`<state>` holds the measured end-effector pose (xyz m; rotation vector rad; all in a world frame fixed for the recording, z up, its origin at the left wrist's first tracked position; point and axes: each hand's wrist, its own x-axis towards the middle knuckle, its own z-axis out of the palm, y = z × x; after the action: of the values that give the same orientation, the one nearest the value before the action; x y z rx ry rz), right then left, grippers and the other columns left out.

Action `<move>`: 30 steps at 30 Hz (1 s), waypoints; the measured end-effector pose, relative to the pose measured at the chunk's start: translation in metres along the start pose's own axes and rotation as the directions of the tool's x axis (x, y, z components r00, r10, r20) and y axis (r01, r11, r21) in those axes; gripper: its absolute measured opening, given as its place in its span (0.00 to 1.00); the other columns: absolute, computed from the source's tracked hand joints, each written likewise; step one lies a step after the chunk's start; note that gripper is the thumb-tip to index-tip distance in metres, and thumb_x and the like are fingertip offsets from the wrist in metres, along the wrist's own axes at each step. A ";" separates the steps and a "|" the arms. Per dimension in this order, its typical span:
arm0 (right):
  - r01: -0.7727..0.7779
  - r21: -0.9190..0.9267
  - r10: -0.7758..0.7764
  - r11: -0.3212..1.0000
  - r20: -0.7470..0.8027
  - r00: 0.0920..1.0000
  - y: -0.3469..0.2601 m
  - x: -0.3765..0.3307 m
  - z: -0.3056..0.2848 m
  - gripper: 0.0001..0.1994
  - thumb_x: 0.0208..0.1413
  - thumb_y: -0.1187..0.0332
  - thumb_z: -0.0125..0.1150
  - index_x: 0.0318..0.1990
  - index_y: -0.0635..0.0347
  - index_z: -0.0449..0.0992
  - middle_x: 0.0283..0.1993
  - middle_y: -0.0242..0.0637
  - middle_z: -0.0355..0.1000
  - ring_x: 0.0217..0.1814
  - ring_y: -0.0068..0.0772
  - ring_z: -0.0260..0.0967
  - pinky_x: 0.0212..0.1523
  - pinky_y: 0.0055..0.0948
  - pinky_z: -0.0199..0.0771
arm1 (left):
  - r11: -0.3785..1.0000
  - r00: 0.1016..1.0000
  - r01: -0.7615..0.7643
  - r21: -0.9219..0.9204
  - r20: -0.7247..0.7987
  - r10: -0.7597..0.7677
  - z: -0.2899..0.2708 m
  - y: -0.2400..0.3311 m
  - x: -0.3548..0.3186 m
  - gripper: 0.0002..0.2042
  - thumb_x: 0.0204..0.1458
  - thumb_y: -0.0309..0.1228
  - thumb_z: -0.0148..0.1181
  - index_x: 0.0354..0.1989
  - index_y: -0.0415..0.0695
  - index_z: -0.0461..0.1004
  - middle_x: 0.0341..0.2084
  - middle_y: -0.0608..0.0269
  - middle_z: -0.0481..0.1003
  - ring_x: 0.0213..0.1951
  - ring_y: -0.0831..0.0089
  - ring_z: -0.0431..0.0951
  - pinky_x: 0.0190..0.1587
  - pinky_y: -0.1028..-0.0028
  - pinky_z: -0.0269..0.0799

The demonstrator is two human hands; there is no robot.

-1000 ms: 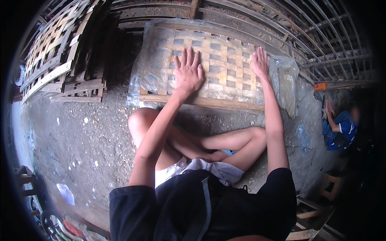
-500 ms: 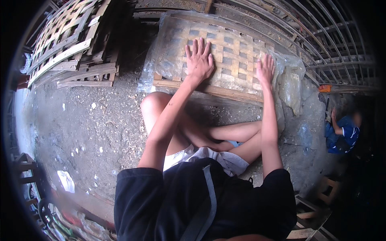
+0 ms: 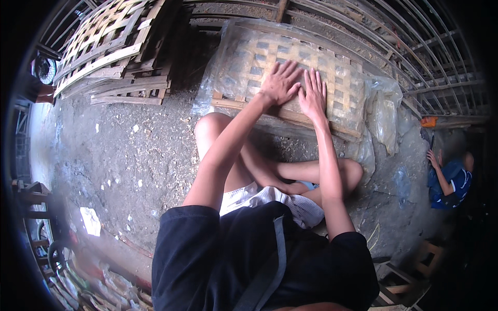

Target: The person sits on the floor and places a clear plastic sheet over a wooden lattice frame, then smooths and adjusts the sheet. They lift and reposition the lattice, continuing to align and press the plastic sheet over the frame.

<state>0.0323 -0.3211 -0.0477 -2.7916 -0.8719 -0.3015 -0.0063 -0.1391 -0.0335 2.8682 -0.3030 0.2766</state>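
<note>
I sit cross-legged on the dirt floor (image 3: 104, 155), facing twelve o'clock. Directly ahead lies a woven bamboo panel (image 3: 290, 62), flat on the ground under a clear plastic sheet (image 3: 381, 111) that bunches loose at its three o'clock edge.

My left hand (image 3: 280, 83) rests palm down on the panel, fingers spread, grasping nothing. My right hand (image 3: 314, 96) lies just beside it at its three o'clock side, also flat and open, fingers pointing to twelve o'clock. Both press on the near half of the panel, close to its wooden edge strip (image 3: 249, 106).

Status, as a judgement: the weave looks complete across the visible face, with regular light and dark squares and no loose strips showing. The plastic already covers the top. What appears left is the slack, unsettled sheet at the three o'clock side.

At ten o'clock, a stack of similar panels (image 3: 114, 46) leans, well apart. At three o'clock, another person in blue (image 3: 448, 179) crouches, uninvolved.
</note>
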 end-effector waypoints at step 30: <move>-0.786 -0.071 0.784 0.614 -0.057 0.618 0.206 -0.086 -0.046 0.39 0.74 0.41 0.26 0.80 0.63 0.44 0.84 0.51 0.38 0.87 0.54 0.29 0.82 0.58 0.22 | 0.669 0.717 0.679 0.302 -0.467 -0.517 -0.049 -0.146 -0.087 0.34 0.64 0.50 0.44 0.71 0.36 0.63 0.72 0.30 0.57 0.76 0.36 0.50 0.73 0.34 0.43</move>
<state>0.0762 -0.5446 -0.0522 -2.9072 0.4548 -0.2086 -0.0649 0.0281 -0.0376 3.0522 0.9136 0.7866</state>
